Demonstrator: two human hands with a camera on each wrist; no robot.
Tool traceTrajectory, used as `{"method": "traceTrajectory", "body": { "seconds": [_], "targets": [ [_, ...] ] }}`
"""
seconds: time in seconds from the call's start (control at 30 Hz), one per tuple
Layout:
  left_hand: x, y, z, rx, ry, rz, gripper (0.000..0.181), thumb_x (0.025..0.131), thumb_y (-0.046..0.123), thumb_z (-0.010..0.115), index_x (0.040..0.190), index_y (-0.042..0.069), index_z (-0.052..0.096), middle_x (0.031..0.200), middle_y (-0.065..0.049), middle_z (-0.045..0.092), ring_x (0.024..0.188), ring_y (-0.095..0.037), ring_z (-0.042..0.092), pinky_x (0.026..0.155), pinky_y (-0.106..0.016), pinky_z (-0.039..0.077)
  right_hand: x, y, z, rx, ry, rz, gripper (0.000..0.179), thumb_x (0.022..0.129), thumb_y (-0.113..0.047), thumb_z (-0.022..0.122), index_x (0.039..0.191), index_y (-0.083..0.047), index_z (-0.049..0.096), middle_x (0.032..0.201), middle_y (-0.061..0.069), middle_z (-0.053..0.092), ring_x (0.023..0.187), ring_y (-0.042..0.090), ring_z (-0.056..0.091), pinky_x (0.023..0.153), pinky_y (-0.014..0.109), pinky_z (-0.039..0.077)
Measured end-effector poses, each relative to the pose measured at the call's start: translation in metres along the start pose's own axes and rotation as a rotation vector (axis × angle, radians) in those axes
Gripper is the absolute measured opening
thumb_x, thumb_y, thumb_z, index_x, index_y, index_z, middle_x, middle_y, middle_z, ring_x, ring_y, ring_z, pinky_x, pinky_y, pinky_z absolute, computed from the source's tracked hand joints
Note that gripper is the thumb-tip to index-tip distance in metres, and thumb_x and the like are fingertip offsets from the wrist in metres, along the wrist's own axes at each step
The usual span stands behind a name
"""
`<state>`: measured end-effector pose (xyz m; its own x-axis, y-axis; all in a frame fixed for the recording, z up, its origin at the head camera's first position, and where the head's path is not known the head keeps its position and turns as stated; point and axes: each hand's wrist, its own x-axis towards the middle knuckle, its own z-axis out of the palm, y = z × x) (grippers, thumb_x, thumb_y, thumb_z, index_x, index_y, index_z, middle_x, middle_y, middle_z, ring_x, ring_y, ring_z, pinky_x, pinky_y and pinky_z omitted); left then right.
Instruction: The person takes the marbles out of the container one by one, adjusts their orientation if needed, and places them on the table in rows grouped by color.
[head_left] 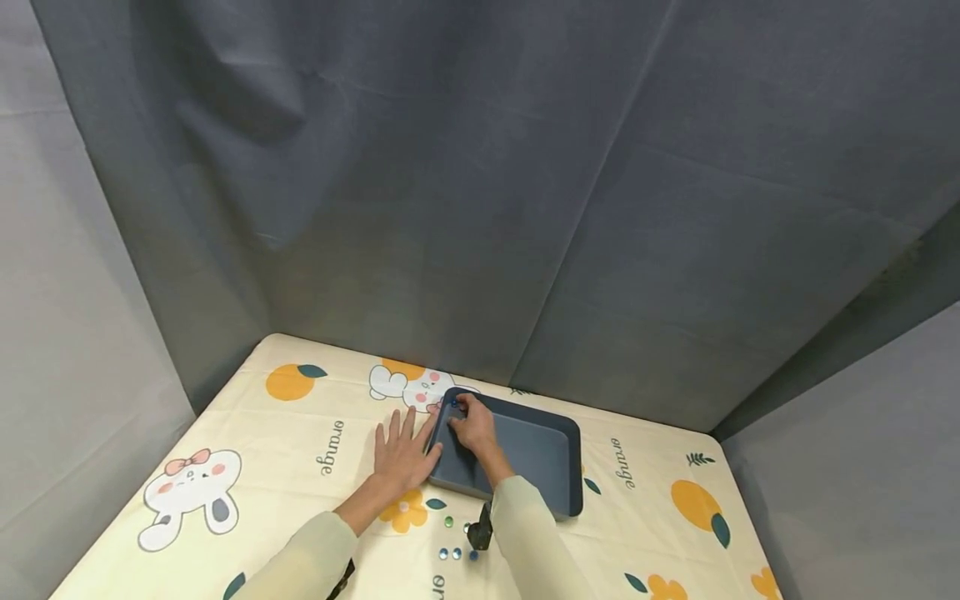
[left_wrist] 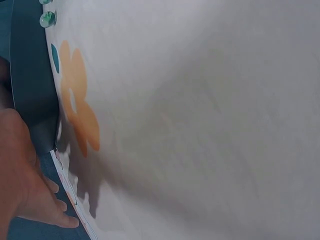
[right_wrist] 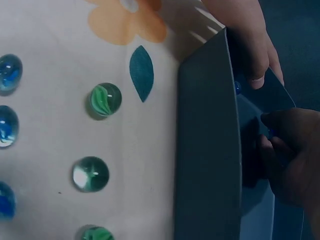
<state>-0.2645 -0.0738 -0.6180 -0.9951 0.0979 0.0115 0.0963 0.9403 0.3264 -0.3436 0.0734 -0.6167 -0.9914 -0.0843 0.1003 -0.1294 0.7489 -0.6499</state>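
Note:
A dark grey rectangular tray [head_left: 534,450] lies on the patterned cloth. My left hand [head_left: 401,460] is spread flat along its left side, the thumb reaching over the rim. Inside the tray, near the far left corner, my right hand [head_left: 476,427] pinches a blue marble [right_wrist: 271,133] between thumb and fingers. Another blue marble [right_wrist: 237,88] sits in the tray by the near wall, close to the left thumb. Outside the tray, on its near side, are green marbles [right_wrist: 105,99] and blue marbles [right_wrist: 7,126], set out in rows.
The cloth [head_left: 247,433] is printed with oranges, rabbits and flowers. Grey curtains [head_left: 420,208] rise behind the far edge and at both sides. A black wrist device [head_left: 480,527] at the right sleeve partly covers the marbles.

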Motion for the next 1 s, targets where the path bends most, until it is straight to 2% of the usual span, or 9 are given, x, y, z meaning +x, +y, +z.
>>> {"method": "traceTrajectory", "body": {
  "seconds": [0.1, 0.23, 0.3, 0.4, 0.5, 0.6, 1.0],
  "targets": [
    [0.0, 0.001, 0.0, -0.003, 0.002, -0.004, 0.06, 0.102, 0.05, 0.046, 0.155, 0.025, 0.039, 0.16, -0.019, 0.027, 0.147, -0.044, 0.015, 0.113, -0.066, 0.012, 0.003, 0.0, -0.001, -0.033, -0.026, -0.011, 0.043, 0.085, -0.008, 0.078, 0.126, -0.002, 0.065, 0.11, 0.014, 0.07, 0.105, 0.031, 0.064, 0.096, 0.045, 0.049],
    [0.0, 0.001, 0.001, -0.01, 0.006, 0.003, 0.06, 0.102, 0.049, 0.045, 0.156, 0.024, 0.038, 0.16, -0.019, 0.027, 0.147, -0.044, 0.016, 0.113, -0.067, 0.013, 0.003, -0.001, -0.001, -0.064, -0.028, -0.028, 0.036, 0.085, -0.007, 0.078, 0.119, -0.001, 0.068, 0.111, 0.015, 0.07, 0.108, 0.032, 0.064, 0.096, 0.045, 0.049],
    [0.0, 0.001, 0.002, -0.012, 0.005, 0.004, 0.06, 0.102, 0.05, 0.045, 0.156, 0.025, 0.038, 0.16, -0.019, 0.028, 0.147, -0.044, 0.016, 0.113, -0.067, 0.013, 0.004, -0.001, 0.001, -0.088, -0.022, -0.034, 0.029, 0.086, -0.008, 0.078, 0.114, -0.002, 0.071, 0.108, 0.013, 0.071, 0.105, 0.03, 0.065, 0.094, 0.044, 0.049],
    [0.0, 0.001, 0.004, 0.005, 0.004, -0.004, 0.06, 0.102, 0.051, 0.045, 0.156, 0.027, 0.037, 0.16, -0.018, 0.027, 0.147, -0.043, 0.016, 0.113, -0.066, 0.014, 0.003, -0.001, 0.006, -0.106, -0.01, -0.064, 0.02, 0.086, -0.009, 0.078, 0.104, -0.004, 0.073, 0.097, 0.009, 0.072, 0.094, 0.026, 0.067, 0.085, 0.041, 0.053],
    [0.002, 0.0, 0.004, 0.007, 0.01, -0.003, 0.06, 0.102, 0.051, 0.045, 0.156, 0.028, 0.037, 0.16, -0.018, 0.028, 0.147, -0.044, 0.016, 0.113, -0.067, 0.014, 0.001, -0.002, 0.01, -0.095, 0.008, -0.08, 0.012, 0.085, -0.008, 0.078, 0.097, -0.006, 0.074, 0.084, 0.003, 0.069, 0.08, 0.02, 0.066, 0.075, 0.038, 0.054],
    [0.003, 0.0, 0.003, 0.002, 0.014, 0.001, 0.06, 0.101, 0.05, 0.045, 0.156, 0.028, 0.036, 0.16, -0.018, 0.028, 0.147, -0.044, 0.017, 0.113, -0.067, 0.013, 0.0, -0.004, 0.012, -0.077, 0.027, -0.069, 0.008, 0.085, -0.007, 0.078, 0.092, -0.008, 0.074, 0.077, -0.001, 0.067, 0.072, 0.015, 0.063, 0.07, 0.035, 0.053],
    [0.0, 0.0, 0.003, 0.002, 0.015, -0.005, 0.06, 0.101, 0.05, 0.046, 0.156, 0.026, 0.038, 0.16, -0.018, 0.027, 0.147, -0.044, 0.017, 0.113, -0.067, 0.014, -0.015, -0.003, 0.001, 0.022, 0.003, -0.033, 0.005, 0.086, -0.007, 0.077, 0.088, -0.005, 0.074, 0.074, -0.001, 0.069, 0.069, 0.013, 0.063, 0.07, 0.036, 0.054]
  ]
}}
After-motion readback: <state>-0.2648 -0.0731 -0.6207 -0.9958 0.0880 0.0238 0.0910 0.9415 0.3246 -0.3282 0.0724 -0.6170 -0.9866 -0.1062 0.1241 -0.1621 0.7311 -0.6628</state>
